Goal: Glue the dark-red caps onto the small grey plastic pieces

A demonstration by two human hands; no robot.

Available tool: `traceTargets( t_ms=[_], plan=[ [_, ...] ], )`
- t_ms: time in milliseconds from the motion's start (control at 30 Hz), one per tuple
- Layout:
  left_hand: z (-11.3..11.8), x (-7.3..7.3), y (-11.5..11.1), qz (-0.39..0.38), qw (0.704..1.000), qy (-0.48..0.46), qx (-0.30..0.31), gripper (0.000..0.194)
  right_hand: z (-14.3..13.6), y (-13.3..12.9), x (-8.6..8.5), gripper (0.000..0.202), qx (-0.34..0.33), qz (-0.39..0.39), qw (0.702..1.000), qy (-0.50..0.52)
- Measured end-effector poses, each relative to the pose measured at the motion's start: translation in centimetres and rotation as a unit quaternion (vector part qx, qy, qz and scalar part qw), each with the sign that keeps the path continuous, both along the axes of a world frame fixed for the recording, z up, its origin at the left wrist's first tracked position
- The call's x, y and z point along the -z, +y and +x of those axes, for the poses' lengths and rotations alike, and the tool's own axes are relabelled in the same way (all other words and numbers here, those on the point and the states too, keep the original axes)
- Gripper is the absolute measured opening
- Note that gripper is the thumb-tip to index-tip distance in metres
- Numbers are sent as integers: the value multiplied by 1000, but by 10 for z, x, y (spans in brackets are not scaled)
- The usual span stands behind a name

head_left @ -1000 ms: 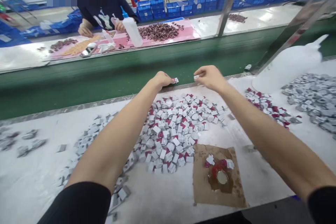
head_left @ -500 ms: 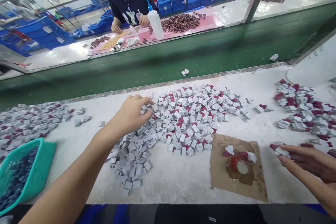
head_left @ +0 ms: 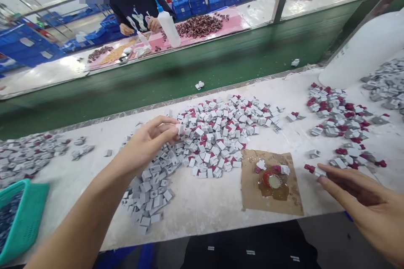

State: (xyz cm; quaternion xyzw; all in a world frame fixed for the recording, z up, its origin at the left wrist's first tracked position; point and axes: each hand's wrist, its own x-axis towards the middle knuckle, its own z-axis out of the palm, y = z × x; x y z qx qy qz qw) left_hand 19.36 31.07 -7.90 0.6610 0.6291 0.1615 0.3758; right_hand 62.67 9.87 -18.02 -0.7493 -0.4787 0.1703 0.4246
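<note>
My left hand [head_left: 154, 134] pinches a small grey piece [head_left: 180, 129] at the left edge of a pile of grey and dark-red pieces [head_left: 217, 134]. Plain grey pieces [head_left: 154, 193] lie below that hand. At the right, my right hand [head_left: 353, 193] holds a grey and dark-red piece [head_left: 315, 170] between thumb and fingertips, just above the table. Between the hands lies a brown cardboard sheet [head_left: 252, 197] with a red-rimmed round spot [head_left: 273, 180], wet glossy liquid and two grey and dark-red pieces on it.
A teal basket [head_left: 34, 210] of dark parts stands at the left. More pieces [head_left: 344, 113] lie at the right near a white cylindrical object [head_left: 360, 50]. Across the green belt [head_left: 126, 96], a person [head_left: 139, 4] works beside a white bottle [head_left: 169, 29].
The view has shifted right. My left hand has closed on a grey piece at the pile. My right hand, still holding its piece, is nearer the cardboard.
</note>
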Motion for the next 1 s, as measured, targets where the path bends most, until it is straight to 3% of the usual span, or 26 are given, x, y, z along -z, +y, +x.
traceTargets(
  t_ms=[67, 133, 267, 367, 467, 600, 733, 867, 1000],
  plan=[
    [15, 0, -24, -55, 991, -122, -16, 60, -10, 3, -9, 24, 22, -8, 998, 56],
    [30, 7, -48, -54, 987, -152, -1, 54, -20, 6, -16, 23, 29, 4, 994, 109],
    [50, 36, -100, 13, 995, -81, 56, 39, -37, 6, -24, 17, -24, 43, 987, 154],
    [55, 63, -136, 55, 994, -53, 82, 29, -49, 2, -26, 26, -69, 61, 985, 146],
    [58, 84, -160, 151, 980, 4, 128, 21, -60, -1, -26, 32, -99, 73, 984, 128],
    [58, 90, -170, 249, 951, 75, 170, 15, -66, -3, -24, 34, -127, 74, 982, 119],
    [56, 85, -165, 249, 945, 66, 203, 19, -64, -4, -22, 36, -136, 77, 982, 111],
    [49, 87, -161, 233, 934, 65, 263, 40, -63, -5, -21, 35, -149, 80, 979, 113],
    [45, 90, -158, 213, 933, 29, 287, 30, -65, -3, -21, 34, -157, 82, 977, 116]
  ],
)
